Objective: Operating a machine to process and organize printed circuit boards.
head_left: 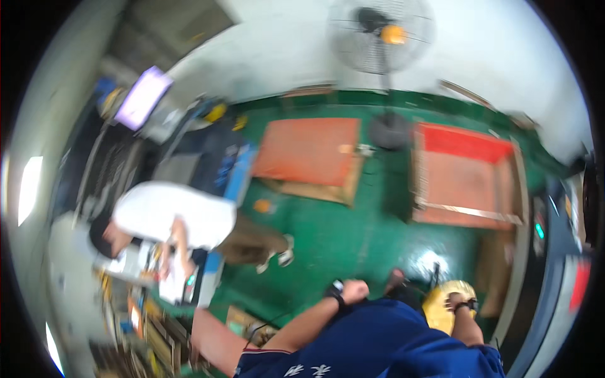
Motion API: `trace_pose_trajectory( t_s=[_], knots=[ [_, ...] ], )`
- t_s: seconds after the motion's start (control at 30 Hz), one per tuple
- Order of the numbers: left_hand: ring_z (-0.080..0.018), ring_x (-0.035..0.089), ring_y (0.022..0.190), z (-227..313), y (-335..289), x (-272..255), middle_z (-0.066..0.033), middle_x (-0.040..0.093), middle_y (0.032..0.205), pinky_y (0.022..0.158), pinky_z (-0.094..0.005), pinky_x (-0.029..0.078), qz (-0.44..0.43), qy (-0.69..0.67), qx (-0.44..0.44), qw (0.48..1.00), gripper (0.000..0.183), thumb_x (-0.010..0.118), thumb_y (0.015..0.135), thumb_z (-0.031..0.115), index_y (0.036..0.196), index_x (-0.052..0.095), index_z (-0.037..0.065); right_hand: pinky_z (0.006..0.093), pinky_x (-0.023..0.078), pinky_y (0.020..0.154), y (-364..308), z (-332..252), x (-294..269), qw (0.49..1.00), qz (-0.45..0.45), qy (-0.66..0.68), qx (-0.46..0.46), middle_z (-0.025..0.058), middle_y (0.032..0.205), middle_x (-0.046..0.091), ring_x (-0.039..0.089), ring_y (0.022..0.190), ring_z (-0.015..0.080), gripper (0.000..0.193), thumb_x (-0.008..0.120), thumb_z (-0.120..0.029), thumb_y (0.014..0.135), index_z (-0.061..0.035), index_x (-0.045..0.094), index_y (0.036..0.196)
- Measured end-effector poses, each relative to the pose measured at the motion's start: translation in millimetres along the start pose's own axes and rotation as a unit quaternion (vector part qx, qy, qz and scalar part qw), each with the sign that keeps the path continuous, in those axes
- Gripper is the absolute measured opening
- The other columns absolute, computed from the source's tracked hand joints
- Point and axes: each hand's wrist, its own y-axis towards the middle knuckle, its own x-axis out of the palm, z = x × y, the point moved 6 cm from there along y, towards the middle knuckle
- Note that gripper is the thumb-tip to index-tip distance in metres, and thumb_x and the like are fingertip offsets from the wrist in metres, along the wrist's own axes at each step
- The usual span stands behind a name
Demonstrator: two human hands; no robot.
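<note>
My left hand (355,291) is held in front of my waist, its fingers curled into a fist, with no object showing in it. A dark watch or band circles that wrist. On the right, my right hand (455,302) hangs over a rounded yellow thing (439,313), which looks like a stool seat or lid. Whether the hand touches it I cannot tell, and its fingers are smeared by motion. A dark band sits on the right wrist too. My blue shirt fills the lower edge.
A person in a white top (179,211) works at a bench on the left, near a lit screen (145,97). Ahead are an orange-topped table (309,151), a standing fan (381,38) and an open red-lined bin (466,148). A dark machine (547,252) flanks the right; boards (167,337) lean lower left.
</note>
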Motion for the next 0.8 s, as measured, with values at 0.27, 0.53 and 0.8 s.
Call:
trace_pose_trajectory(
  t_s=[0.27,0.53,0.8],
  knots=[
    [-0.0321,0.062,0.096,-114,-176,54,-0.0131,0.066,0.101,0.085,-0.0432,0.048,0.248,-0.135,-0.444,0.85,0.038,0.048,0.086,0.04,0.1,0.067,0.01,0.0286,0.023,0.032,-2,-348,-52,0.951,0.109,0.072,-0.279,-0.0026,0.054,0.037,0.035,0.04,0.0135,0.015,0.044,-0.03,0.088,-0.0223,0.047,0.076],
    [-0.0184,0.065,0.062,-138,-285,242,-0.0104,0.068,0.074,0.061,-0.0314,0.053,0.458,-0.335,-0.605,0.559,0.031,0.054,0.085,0.026,0.098,0.065,0.0,0.0338,0.048,0.052,-70,-294,102,0.842,0.074,-0.502,-0.183,0.0076,0.071,0.063,0.058,0.056,0.0186,0.022,0.054,-0.015,0.082,-0.0045,0.063,0.1],
    [-0.0196,0.065,0.059,-32,-180,331,-0.0101,0.069,0.073,0.052,-0.0347,0.051,0.207,-0.414,-0.547,0.697,0.033,0.057,0.086,0.034,0.098,0.068,0.005,0.0416,0.049,0.065,-200,-348,69,0.548,0.239,-0.75,-0.285,0.0205,0.078,0.063,0.062,0.075,0.0293,0.036,0.043,-0.03,0.09,-0.001,0.065,0.085]
  ],
)
